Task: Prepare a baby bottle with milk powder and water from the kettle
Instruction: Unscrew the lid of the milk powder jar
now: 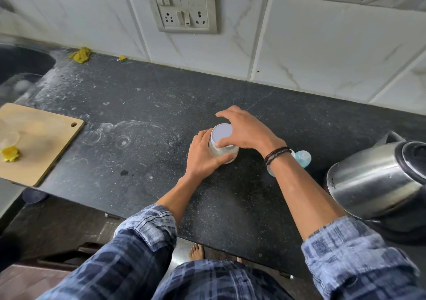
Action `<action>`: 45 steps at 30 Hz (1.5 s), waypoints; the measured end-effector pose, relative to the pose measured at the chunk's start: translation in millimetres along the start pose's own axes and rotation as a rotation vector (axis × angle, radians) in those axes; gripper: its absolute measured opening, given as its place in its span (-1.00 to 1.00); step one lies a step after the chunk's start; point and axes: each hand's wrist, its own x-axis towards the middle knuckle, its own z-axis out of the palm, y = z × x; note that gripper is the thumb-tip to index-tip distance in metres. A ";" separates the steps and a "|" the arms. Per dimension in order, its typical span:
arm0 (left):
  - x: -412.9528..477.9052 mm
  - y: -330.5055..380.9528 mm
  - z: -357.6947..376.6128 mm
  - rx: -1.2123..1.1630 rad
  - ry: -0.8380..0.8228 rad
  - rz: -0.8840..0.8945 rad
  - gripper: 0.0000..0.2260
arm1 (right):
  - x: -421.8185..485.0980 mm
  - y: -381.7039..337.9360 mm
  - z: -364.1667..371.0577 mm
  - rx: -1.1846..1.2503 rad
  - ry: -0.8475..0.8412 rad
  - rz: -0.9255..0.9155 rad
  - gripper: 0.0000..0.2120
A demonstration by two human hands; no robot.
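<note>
At the bottom of the frame, two checked sleeves, the left sleeve (147, 221) and the right sleeve (341, 249), are rolled up, and both bare forearms reach up over the black counter (138, 106).

At the centre stands the jar (222, 152), on the counter. It is upright, its long axis vertical, and its white lid (221, 133) faces up toward the camera. Something pale shows through its clear wall. The left hand (202, 154) grips the jar's body from the left, fingers curled round the lower wall. The right hand (244, 129) comes over from the right and grasps the lid, thumb on the near rim and fingers arched over the far rim. Dark bands (276, 155) circle the right wrist.

Just behind that wrist lies the bottle (303, 157), pale blue and clear, mostly hidden by the arm; I cannot tell which way it points.

At the right edge sits the steel kettle (373, 179), its black top turned up and right, its spout toward the top of the frame.

At the left edge a wooden board (41, 142) overhangs the counter, with a yellow lump (10, 153) on it.

Further back, in the upper left, is the sink (20, 64), with a yellow cloth (80, 54) beside it by the wall. A switch panel (184, 6) is on the tiles at top centre.
</note>
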 end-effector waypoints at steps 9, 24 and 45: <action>-0.5 0.0 -0.2 -0.007 0.001 -0.001 -0.22 | -0.1 -4.9 -0.7 -0.004 -0.063 -0.021 -0.18; -1.4 0.9 0.0 -0.046 -0.004 0.001 -0.20 | -3.4 -4.6 6.5 0.017 -0.076 0.054 -0.16; -1.9 -2.9 2.4 -0.032 0.004 0.008 -0.20 | -11.8 -5.3 5.2 0.039 -0.097 -0.004 -0.19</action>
